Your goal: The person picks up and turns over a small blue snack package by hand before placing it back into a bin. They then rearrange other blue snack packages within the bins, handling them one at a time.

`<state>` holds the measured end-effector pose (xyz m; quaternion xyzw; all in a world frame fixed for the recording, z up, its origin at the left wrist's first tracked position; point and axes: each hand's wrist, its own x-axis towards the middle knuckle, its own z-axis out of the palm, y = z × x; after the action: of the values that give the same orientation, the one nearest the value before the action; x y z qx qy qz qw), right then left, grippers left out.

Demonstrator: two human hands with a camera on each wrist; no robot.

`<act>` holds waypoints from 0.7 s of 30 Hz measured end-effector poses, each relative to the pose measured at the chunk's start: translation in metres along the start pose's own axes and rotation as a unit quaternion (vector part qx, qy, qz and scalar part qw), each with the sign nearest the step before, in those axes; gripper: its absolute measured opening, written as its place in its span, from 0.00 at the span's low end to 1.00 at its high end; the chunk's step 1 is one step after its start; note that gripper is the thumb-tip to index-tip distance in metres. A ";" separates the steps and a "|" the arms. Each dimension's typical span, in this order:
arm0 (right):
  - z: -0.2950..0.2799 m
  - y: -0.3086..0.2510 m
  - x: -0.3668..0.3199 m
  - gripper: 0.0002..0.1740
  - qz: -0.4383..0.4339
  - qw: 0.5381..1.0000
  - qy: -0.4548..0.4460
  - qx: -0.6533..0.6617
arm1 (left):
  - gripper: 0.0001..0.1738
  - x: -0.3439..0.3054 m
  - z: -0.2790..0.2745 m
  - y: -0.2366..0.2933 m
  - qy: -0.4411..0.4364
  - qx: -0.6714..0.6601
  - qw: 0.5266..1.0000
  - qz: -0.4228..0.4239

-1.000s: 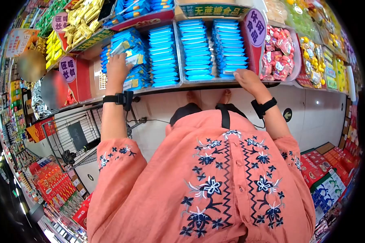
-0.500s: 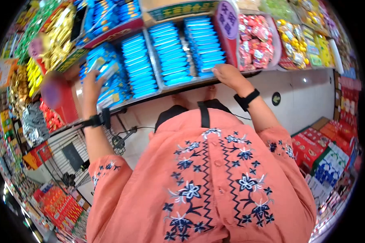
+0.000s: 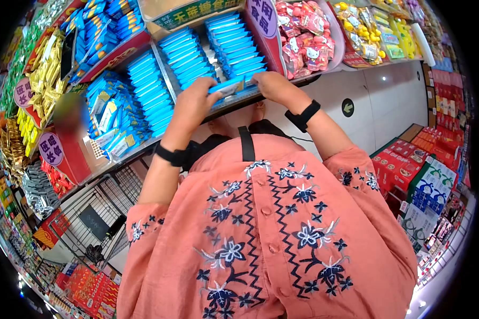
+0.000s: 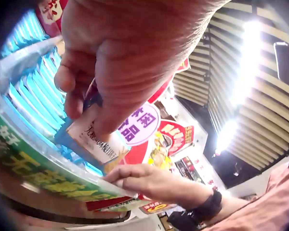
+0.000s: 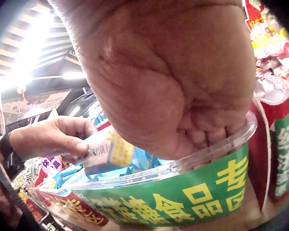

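In the head view my left hand (image 3: 193, 105) pinches a blue snack packet (image 3: 230, 88) by its left end, over the front of a clear plastic bin (image 3: 164, 69). Its cream label with dark print faces outward in the left wrist view, with the thumb on it. My right hand (image 3: 278, 89) is at the bin's front edge, right by the packet's other end. Its curled fingers (image 5: 200, 137) reach down behind the clear rim in the right wrist view; I cannot tell whether they hold anything. Two rows of upright blue packets (image 3: 183, 53) fill the bin.
Another row of blue packets (image 3: 148, 95) and a loose blue pile (image 3: 112, 109) lie to the left. Pink candy packs (image 3: 306, 40) fill a tub on the right, beyond a red divider with a purple sign (image 3: 262, 17). A wire shopping cart (image 3: 109, 207) stands at lower left.
My left hand has left the loose pile and moved right to the bin's front, now with a packet in its fingers. The right hand stays at the bin edge; the head view has shifted right.
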<state>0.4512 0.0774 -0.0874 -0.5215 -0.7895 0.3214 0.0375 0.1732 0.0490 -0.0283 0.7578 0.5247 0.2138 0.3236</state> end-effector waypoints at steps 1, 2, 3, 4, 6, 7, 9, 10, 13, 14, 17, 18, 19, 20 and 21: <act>-0.001 -0.002 0.000 0.14 0.007 1.000 -0.003 0.005 | 0.16 0.005 0.007 0.003 -0.010 0.020 1.000 0.013; 0.000 -0.002 0.000 0.14 0.003 1.000 -0.007 -0.002 | 0.16 0.009 0.013 0.004 -0.020 0.040 0.999 0.028; -0.001 -0.001 0.001 0.14 0.000 1.000 -0.009 -0.011 | 0.15 0.012 0.020 0.002 -0.022 0.056 0.997 0.038; -0.001 0.001 0.001 0.15 -0.003 1.000 -0.012 -0.019 | 0.14 0.014 0.027 0.000 -0.026 0.071 0.996 0.049; 0.004 0.001 -0.002 0.13 -0.027 0.999 0.042 0.001 | 0.14 0.019 0.038 0.001 -0.030 0.087 0.994 0.058; 0.005 0.002 -0.003 0.13 -0.041 0.997 0.070 0.011 | 0.14 0.022 0.041 0.002 -0.031 0.089 0.994 0.058; 0.005 0.002 -0.004 0.12 -0.052 0.995 0.087 0.023 | 0.14 0.025 0.046 0.004 -0.036 0.087 0.994 0.053; 0.004 0.001 -0.005 0.12 -0.058 0.993 0.095 0.028 | 0.14 0.028 0.049 0.004 -0.040 0.083 0.994 0.050; 0.000 -0.002 -0.009 0.10 -0.049 0.993 0.107 0.031 | 0.14 0.037 0.065 0.004 -0.036 0.095 0.994 0.034; 0.001 -0.004 -0.011 0.10 -0.047 0.993 0.109 0.012 | 0.15 0.038 0.070 0.004 -0.032 0.103 0.994 0.026; -0.001 -0.011 -0.019 0.10 -0.036 0.992 0.121 -0.028 | 0.13 0.040 0.081 0.000 -0.049 0.085 0.995 0.003; -0.008 -0.018 -0.023 0.10 -0.028 0.991 0.128 -0.027 | 0.12 0.041 0.081 0.000 -0.058 0.082 0.995 0.008; -0.015 -0.023 -0.025 0.10 -0.022 0.990 0.135 -0.027 | 0.12 0.042 0.079 0.000 -0.067 0.081 0.994 0.012; -0.020 -0.026 -0.025 0.10 -0.029 0.987 0.152 -0.031 | 0.12 0.043 0.077 0.000 -0.075 0.079 0.994 0.016; -0.024 -0.027 -0.026 0.10 -0.036 0.984 0.170 -0.036 | 0.12 0.045 0.078 -0.002 -0.076 0.067 0.995 0.023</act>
<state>0.4507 0.0595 -0.0462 -0.5409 -0.8009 0.1982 0.1636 0.2397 0.0706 -0.0853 0.8038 0.4939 0.1277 0.3061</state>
